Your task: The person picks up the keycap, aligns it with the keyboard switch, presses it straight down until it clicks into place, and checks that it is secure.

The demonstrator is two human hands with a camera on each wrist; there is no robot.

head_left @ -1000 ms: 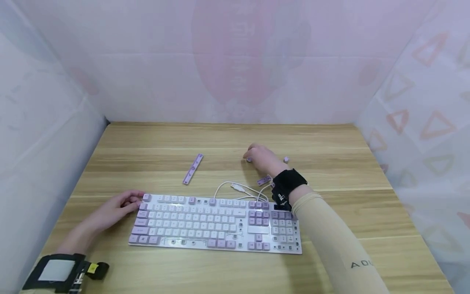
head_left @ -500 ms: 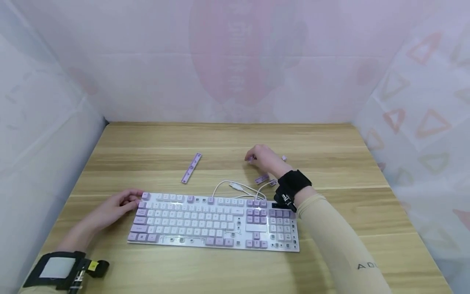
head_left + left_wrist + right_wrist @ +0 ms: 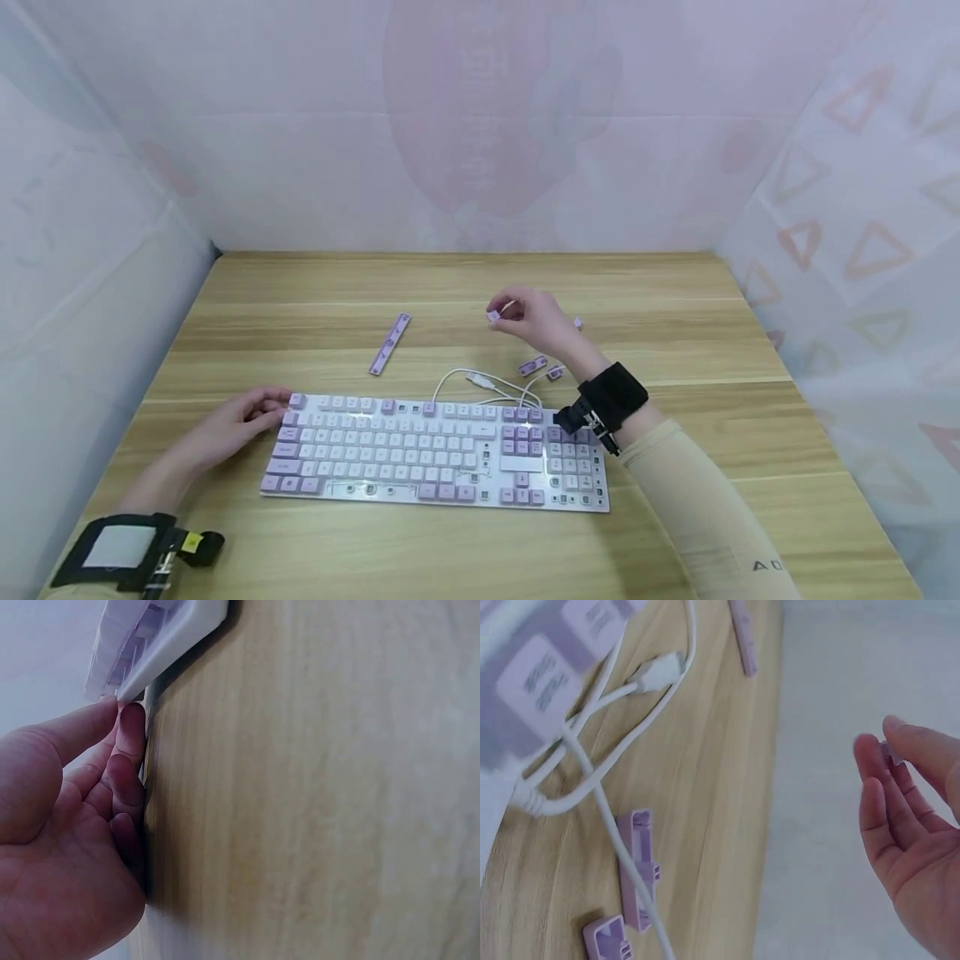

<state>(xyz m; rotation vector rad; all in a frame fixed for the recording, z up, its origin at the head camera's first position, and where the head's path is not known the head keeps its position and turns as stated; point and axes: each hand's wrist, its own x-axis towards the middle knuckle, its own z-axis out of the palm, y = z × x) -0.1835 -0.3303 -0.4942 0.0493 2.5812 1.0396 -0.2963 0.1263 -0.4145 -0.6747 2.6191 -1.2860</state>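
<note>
A white and lilac keyboard [image 3: 390,450] lies on the table with several bare switches showing among its keys. At its upper left corner, my left hand [image 3: 234,423] holds the edge; the thumb [image 3: 86,727] and curled fingers meet at that corner in the left wrist view. Beyond the keyboard, my right hand [image 3: 536,321] pinches a small lilac keycap [image 3: 492,316] between thumb and fingertips, raised off the table. The fingers mostly cover this keycap [image 3: 890,754] in the right wrist view. Another small keycap [image 3: 578,323] lies behind the right hand.
A long lilac spacebar [image 3: 389,344] lies upside down left of centre. Behind the keyboard are a coiled white USB cable [image 3: 481,380], a medium keycap [image 3: 532,366] and a smaller keycap [image 3: 555,372]. Fabric walls [image 3: 480,167] stand around the table.
My right hand has picked up the small keycap from the table and raised it, with the wrist turning so the keycap shows. The left hand stays at the keyboard's corner.
</note>
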